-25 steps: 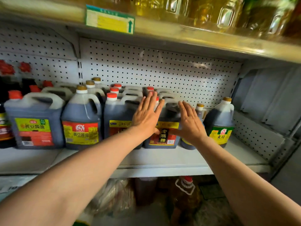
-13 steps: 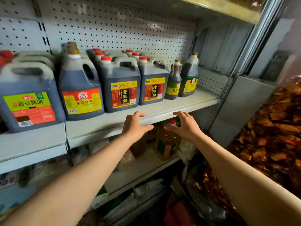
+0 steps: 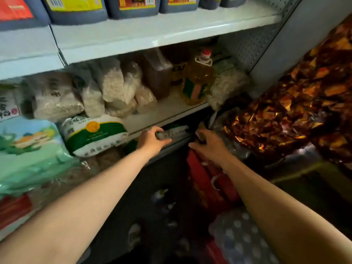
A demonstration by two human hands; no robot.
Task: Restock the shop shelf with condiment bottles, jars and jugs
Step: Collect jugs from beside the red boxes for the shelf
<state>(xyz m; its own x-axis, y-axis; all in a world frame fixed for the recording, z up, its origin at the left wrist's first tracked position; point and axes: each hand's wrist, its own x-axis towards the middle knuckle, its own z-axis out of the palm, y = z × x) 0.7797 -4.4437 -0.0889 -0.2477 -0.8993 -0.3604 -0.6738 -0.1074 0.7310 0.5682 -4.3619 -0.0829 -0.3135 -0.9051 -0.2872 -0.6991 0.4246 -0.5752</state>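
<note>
Both my hands reach low: left hand (image 3: 152, 139) curls around a clear plastic-wrapped pack (image 3: 174, 132), right hand (image 3: 208, 142) unclear. Dark jugs (image 3: 76, 8) shelved above; restocking seems unfinished.

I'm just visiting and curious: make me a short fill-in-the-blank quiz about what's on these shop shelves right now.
1. The cooking oil bottle on the middle shelf has a ____ cap.
2. The white rice bag carries a wide ____ band.
3. The left hand grips a clear ____ package below that shelf.
4. The dark jugs stand on the ____ shelf.

Missing words: red; green; plastic; top
</note>
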